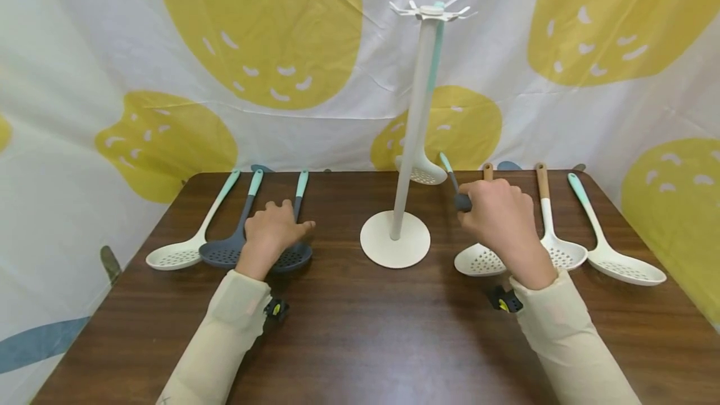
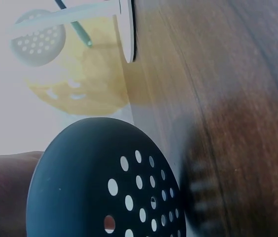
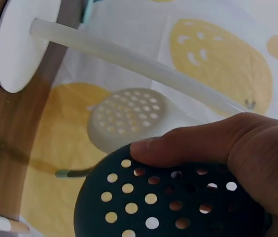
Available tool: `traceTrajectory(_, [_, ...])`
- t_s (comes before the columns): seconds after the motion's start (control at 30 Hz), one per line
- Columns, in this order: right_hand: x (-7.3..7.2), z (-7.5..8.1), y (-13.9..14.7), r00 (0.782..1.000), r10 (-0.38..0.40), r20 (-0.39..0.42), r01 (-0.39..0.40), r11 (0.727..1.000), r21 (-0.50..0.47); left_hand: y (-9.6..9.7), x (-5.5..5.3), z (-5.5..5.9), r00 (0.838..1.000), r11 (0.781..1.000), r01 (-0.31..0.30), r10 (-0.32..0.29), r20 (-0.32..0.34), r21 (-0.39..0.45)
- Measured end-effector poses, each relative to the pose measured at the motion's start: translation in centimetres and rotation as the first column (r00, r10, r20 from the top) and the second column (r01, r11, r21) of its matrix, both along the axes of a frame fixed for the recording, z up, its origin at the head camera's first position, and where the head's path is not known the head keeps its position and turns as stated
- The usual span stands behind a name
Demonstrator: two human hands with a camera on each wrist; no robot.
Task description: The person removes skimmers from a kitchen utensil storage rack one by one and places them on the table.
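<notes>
My right hand holds a dark perforated skimmer by its head, the thumb lying on the rim. The handle of that skimmer points away toward the backdrop and ends in a mint tip. My left hand is over another dark skimmer on the table, thumb out to the side and fingers forward. In the left wrist view that skimmer's head hides much of the hand. Between the hands stands a white utensil rack, with a white mint-handled skimmer hanging from its top.
Left on the brown table lie a white skimmer and a dark skimmer. To the right are two white skimmers with wooden handles, one partly behind my right hand, and a white mint-handled ladle-like spoon. A lemon-print cloth hangs behind.
</notes>
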State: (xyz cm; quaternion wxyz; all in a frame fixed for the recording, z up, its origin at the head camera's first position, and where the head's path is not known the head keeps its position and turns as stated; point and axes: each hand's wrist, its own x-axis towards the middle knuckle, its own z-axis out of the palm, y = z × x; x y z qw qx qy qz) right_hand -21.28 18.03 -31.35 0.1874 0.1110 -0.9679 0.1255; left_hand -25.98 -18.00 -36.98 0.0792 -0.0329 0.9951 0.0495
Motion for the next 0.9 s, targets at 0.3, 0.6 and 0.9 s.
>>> traceTrajectory(0.3, [-1.5,-1.8,-0.6,0.997,-0.013,0.074,0.011,0.999,0.031,-0.1,0.0,0.0,1.0,1.0,0.002,-0.002,0.003,0.002])
traceTrajectory(0.6, [-1.9,-2.3,-1.0,0.969,0.113,0.22,-0.132,0.989,0.071,-0.2,0.1,0.1,1.0,1.0,-0.002,0.002,0.011,0.001])
traceTrajectory(0.9, [-1.8,-2.8,-1.8,0.905,0.22,0.363,-0.265,0.961,0.076,-0.1,0.1,0.1,1.0,1.0,-0.004,0.004,0.013,0.005])
